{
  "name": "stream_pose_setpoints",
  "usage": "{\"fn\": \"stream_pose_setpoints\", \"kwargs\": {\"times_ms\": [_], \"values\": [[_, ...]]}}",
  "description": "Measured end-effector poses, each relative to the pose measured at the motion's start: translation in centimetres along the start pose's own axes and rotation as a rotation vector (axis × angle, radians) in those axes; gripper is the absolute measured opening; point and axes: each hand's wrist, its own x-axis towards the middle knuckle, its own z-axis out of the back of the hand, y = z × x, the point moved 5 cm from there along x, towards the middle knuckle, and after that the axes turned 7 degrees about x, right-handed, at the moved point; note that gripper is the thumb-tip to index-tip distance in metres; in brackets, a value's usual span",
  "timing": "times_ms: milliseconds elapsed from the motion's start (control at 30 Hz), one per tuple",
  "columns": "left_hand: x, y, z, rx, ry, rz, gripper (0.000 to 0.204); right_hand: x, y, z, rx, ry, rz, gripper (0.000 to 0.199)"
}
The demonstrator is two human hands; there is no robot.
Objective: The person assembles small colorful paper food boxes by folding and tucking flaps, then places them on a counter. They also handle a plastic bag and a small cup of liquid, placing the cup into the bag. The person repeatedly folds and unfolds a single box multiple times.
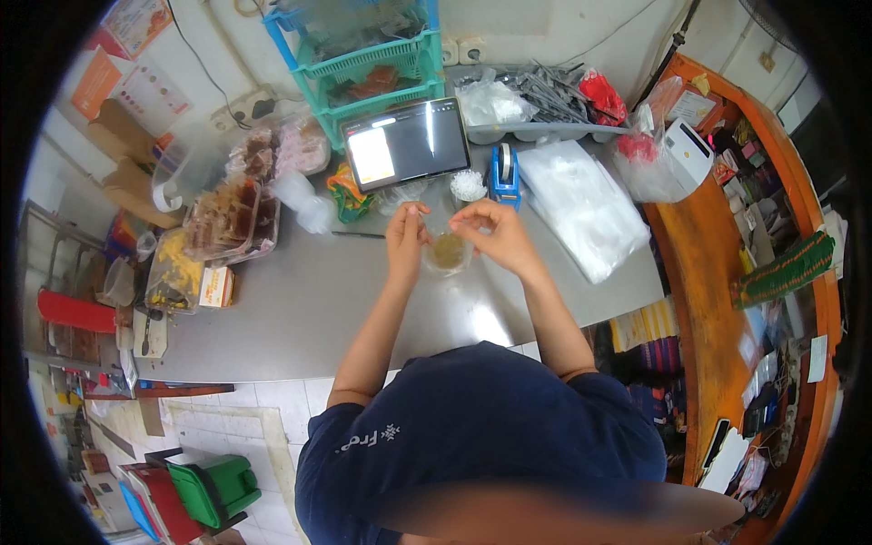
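I see my left hand [406,238] and right hand [498,234] each with a pinching grip on the clear plastic cup [447,252] of brownish stuff above the grey bench [300,300].

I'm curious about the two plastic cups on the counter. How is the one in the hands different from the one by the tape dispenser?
The cup in the hands holds something brownish; the cup by the tape dispenser holds something white. The left hand and right hand grip the first cup; the second cup stands untouched, farther back. Both look like clear plastic.
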Motion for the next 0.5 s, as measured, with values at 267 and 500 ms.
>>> {"fn": "stream_pose_setpoints", "kwargs": {"times_ms": [267, 500], "values": [[-1.9, -0.8, -3.0, 0.640, 0.329, -0.572, 0.052, -0.9, 2.0, -1.8, -0.256, 0.151, 0.167, 0.023], [-1.2, 0.6, -1.8, 0.237, 0.348, -0.026, 0.063, 0.6, -0.7, -0.9, -0.340, 0.066, 0.071, 0.024]]}}
